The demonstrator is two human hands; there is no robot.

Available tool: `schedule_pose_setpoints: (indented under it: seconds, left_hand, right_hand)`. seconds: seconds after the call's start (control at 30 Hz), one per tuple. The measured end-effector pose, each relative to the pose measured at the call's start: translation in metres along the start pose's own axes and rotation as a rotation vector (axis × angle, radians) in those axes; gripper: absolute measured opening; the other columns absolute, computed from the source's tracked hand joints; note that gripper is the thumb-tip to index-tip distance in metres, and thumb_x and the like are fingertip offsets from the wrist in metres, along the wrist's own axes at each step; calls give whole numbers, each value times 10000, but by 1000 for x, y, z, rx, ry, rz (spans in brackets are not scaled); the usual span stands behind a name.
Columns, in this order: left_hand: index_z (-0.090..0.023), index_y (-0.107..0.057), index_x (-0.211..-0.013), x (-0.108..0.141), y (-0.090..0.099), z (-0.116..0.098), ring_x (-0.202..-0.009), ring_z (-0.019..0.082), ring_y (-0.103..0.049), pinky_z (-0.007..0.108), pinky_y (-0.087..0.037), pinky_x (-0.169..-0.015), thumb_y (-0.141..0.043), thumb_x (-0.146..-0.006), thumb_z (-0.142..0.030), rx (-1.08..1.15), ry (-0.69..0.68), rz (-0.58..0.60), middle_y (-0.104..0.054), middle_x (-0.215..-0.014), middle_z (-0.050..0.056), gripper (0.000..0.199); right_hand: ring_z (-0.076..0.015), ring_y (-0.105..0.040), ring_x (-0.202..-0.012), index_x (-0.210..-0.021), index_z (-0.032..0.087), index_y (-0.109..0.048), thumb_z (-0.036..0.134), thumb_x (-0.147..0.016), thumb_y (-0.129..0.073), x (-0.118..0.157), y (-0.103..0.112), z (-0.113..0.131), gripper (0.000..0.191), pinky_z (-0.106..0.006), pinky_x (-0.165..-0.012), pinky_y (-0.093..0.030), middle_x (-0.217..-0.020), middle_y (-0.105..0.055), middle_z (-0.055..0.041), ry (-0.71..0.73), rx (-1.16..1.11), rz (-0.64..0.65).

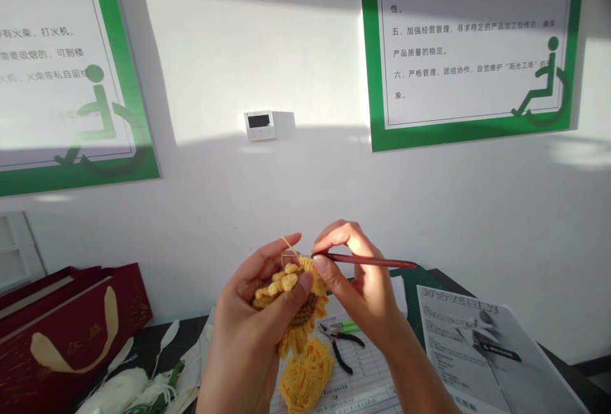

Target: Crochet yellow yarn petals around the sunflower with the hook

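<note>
Hands raised before the chest: the left hand (258, 322) cups a yellow crochet sunflower (305, 311), thumb across its petals, a yellow yarn strand (288, 243) looped over the forefinger. The right hand (360, 280) pinches a dark red crochet hook (367, 261), its tip at the sunflower's edge. Below the hands, a yellow yarn bundle (305, 376) and small pliers (340, 345) lie on a printed form (363, 369) on the worktop (162, 338).
</note>
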State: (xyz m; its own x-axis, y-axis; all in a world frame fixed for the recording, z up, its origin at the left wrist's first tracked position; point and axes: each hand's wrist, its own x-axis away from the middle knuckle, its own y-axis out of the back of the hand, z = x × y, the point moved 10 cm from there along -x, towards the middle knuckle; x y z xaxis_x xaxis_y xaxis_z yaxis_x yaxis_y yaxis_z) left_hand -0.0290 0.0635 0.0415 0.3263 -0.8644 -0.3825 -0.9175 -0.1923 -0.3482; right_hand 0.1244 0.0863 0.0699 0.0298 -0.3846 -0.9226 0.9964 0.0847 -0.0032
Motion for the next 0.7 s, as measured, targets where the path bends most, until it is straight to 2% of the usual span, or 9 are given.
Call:
schedule_pose_setpoints:
  seconds: [0.07, 0.2, 0.33, 0.43, 0.53, 0.63, 0.7]
  left_hand:
    - [-214, -839, -1037, 0, -1, -1, -712, 166, -716, 219, -590, -649, -963, -611, -218, -32, -36, -1, -778, -813, 45, 443]
    - [-213, -850, -942, 1, -6, 2, -694, 183, -722, 227, -585, -605, -948, -631, -229, -133, -69, 19, -787, -791, 45, 327]
    - [-219, -856, -879, 3, -7, 0, -810, 228, -748, 275, -611, -686, -910, -700, -286, -189, -158, -5, -831, -925, 76, 199]
    - [-223, -845, -885, 4, -2, 0, -851, 251, -755, 303, -620, -706, -878, -749, -319, -203, -202, -70, -839, -987, 85, 170]
    - [-233, -834, -926, 6, 7, 2, -857, 255, -755, 298, -616, -674, -861, -778, -347, -161, -210, -142, -833, -1014, 83, 189]
    - [-249, -831, -932, 6, 11, 2, -878, 238, -749, 279, -603, -682, -861, -787, -354, -115, -212, -176, -818, -1090, 73, 181]
    - [-252, -827, -914, 7, 11, 1, -890, 241, -748, 281, -602, -683, -869, -779, -357, -90, -210, -200, -812, -1115, 70, 176]
  right_hand:
    - [-195, -616, -932, -946, 251, -644, 248, -961, -665, -1, 1, 1, 26, -370, -857, -481, -922, -657, -4, -11, 51, 28]
    - [-163, -626, -838, -923, 246, -656, 206, -928, -691, -4, 2, -7, 53, -310, -772, -505, -872, -668, 16, -103, -38, 80]
    - [-153, -633, -831, -913, 243, -662, 202, -914, -709, -4, 5, -18, 62, -284, -760, -507, -871, -678, 20, -194, -68, 88]
    - [-174, -649, -899, -977, 251, -679, 291, -941, -701, -2, 6, -24, 59, -302, -796, -507, -927, -698, 2, -258, -141, 101]
    - [-192, -634, -962, -966, 248, -671, 369, -950, -689, -2, 3, -23, 123, -329, -864, -492, -974, -683, -12, -273, -155, 184]
    - [-197, -614, -1033, -914, 243, -644, 355, -903, -752, -3, 1, -19, 156, -340, -943, -468, -1047, -657, -13, -248, -85, 247]
    - [-196, -608, -1062, -967, 256, -636, 322, -882, -780, -4, 1, -19, 180, -343, -977, -459, -1076, -657, -6, -246, -30, 238]
